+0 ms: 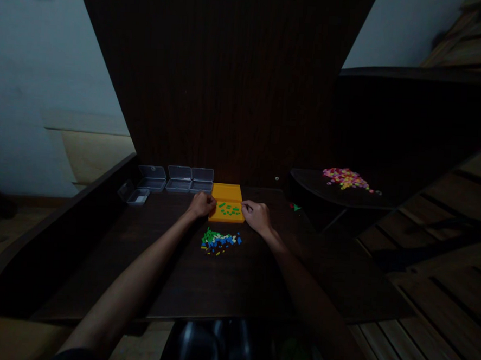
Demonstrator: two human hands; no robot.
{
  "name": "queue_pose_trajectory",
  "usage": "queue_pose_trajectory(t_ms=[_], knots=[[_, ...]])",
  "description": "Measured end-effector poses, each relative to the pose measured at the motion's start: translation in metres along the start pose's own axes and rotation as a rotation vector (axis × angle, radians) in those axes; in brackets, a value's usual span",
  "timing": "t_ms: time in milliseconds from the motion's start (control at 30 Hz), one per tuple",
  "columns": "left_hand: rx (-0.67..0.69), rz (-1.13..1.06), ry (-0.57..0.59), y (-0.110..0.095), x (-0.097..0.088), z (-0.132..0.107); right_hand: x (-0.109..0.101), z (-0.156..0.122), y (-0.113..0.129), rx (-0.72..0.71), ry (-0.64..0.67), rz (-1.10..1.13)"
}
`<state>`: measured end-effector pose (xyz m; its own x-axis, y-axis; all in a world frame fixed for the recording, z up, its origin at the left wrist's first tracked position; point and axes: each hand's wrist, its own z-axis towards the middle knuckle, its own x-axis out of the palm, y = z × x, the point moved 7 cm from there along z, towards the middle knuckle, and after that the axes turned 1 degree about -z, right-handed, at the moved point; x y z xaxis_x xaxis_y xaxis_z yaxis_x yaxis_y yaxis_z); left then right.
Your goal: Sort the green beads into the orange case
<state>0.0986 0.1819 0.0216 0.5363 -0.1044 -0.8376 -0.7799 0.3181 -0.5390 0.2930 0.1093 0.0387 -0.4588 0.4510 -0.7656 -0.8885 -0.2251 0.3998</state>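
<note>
An orange-yellow plastic box (226,220) stands open on the dark table, its lid tipped back against the rear. Several small green blocks (235,209) lie spread inside it. My left hand (201,205) is closed at the box's left side, fingers curled on the edge. At the right side, my right hand (257,216) pinches the opposite edge between thumb and fingers. Both fingertips are small and dim in the picture. In front of the box lies a loose pile of green, blue, white and yellow blocks (219,239).
Clear plastic cases (179,184) with open lids line the back left, and a smaller open case (138,196) sits nearer. Pink and yellow beads (346,178) cover part of a raised corner shelf (314,179) at right. A small green and red piece (295,207) lies below it.
</note>
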Motion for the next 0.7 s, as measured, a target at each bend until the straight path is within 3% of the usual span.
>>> queue_pose_trajectory(t_ms=[200,400,500,700], knots=[[0.055,-0.024,-0.011,-0.006,-0.005,-0.006,-0.002,-0.001,0.016,-0.096,0.07,0.176],[0.123,-0.043,-0.092,-0.009,-0.021,-0.025,0.007,-0.017,0.054,-0.305,0.551,0.237],[0.234,-0.106,-0.121,-0.012,-0.029,-0.042,0.011,-0.024,0.06,-0.337,0.683,0.228],[0.398,-0.231,0.105,-0.014,-0.018,-0.08,0.018,-0.028,0.057,-0.352,0.772,0.207]])
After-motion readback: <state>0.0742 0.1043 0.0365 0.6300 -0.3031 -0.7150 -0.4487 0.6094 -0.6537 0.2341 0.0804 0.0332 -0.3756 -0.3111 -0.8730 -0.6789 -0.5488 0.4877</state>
